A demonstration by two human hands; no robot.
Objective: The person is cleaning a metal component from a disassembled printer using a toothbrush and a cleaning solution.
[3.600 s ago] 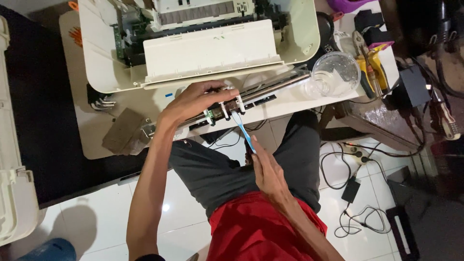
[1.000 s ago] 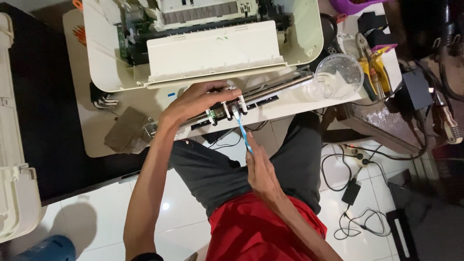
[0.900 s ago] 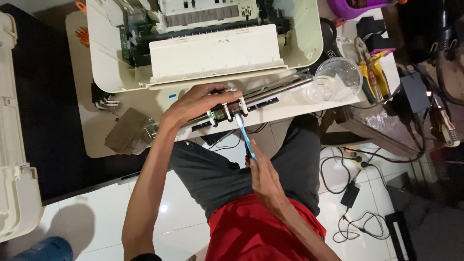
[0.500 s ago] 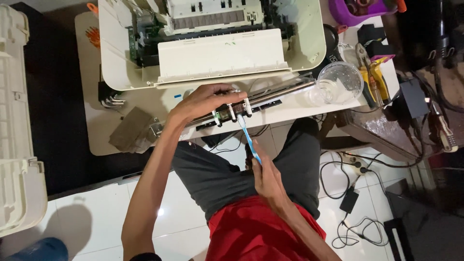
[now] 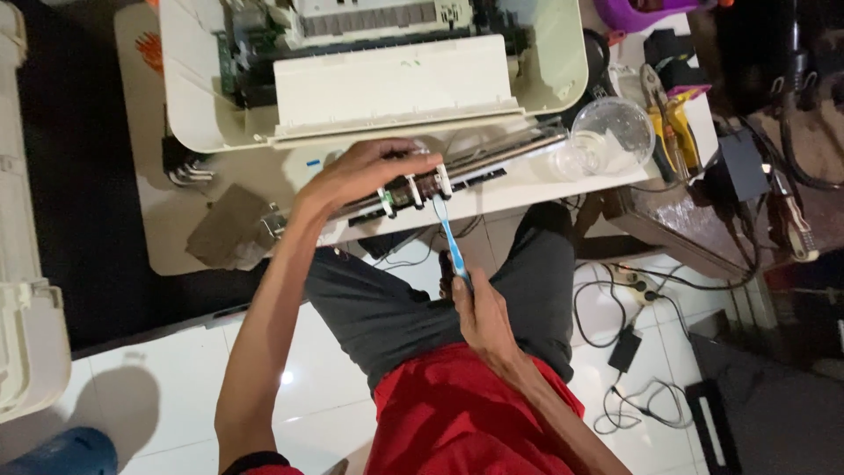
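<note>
My left hand grips a long metal roller shaft with small rubber rollers, holding it across the front edge of the white table. My right hand holds a blue toothbrush by its handle. The white brush head touches the rollers just beside my left fingers. Behind the shaft stands an opened white printer with its inner mechanism exposed.
A clear glass bowl sits at the table's right. Pliers and yellow-handled tools lie beyond it. Hex keys and a grey part rest at left. A white printer cover lies on the floor; cables and a power strip at right.
The view has shifted slightly, so the table and printer sit more to the right. Both hands keep their hold; the toothbrush stays at the rollers with small movements.
</note>
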